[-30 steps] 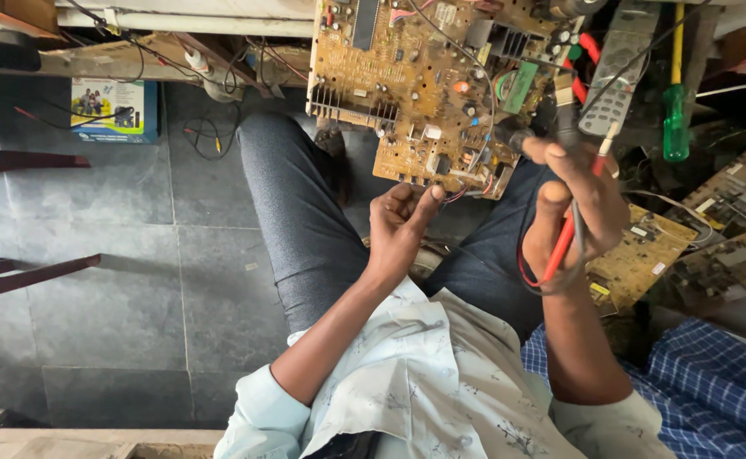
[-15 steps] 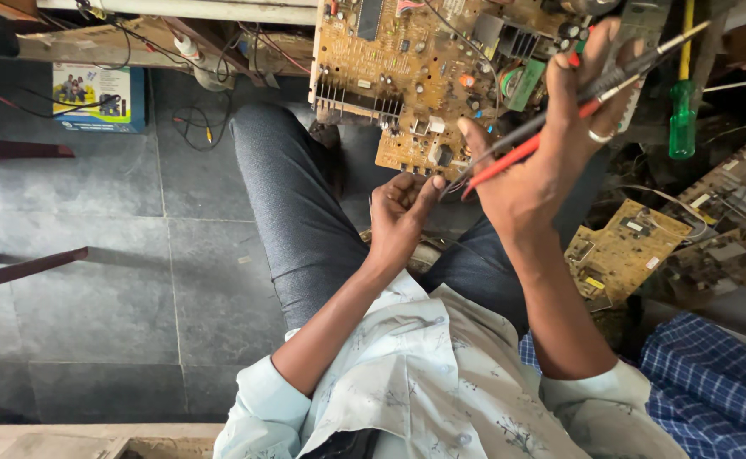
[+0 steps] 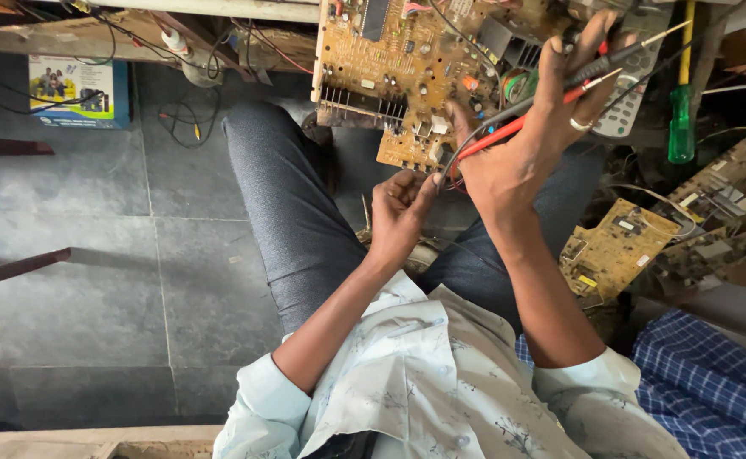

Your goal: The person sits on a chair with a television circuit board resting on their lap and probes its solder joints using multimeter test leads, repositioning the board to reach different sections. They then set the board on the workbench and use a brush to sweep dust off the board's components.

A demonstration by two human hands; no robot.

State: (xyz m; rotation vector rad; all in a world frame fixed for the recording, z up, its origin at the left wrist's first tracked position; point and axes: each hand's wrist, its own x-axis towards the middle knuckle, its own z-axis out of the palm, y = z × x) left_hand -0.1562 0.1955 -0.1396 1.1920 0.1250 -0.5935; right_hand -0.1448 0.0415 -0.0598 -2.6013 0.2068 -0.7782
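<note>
Since a second ago we've lifted our right hand [image 3: 517, 157] from lap level to the brown circuit board [image 3: 415, 76], fingers closed around the red and black meter probes [image 3: 560, 93]. Our left hand [image 3: 403, 212] stays at the board's lower edge, fingers loosely curled, pinching nothing we can make out.

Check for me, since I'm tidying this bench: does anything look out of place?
A second circuit board lies tilted among tangled wires at the right, and a green-handled screwdriver hangs over the clutter.
</note>
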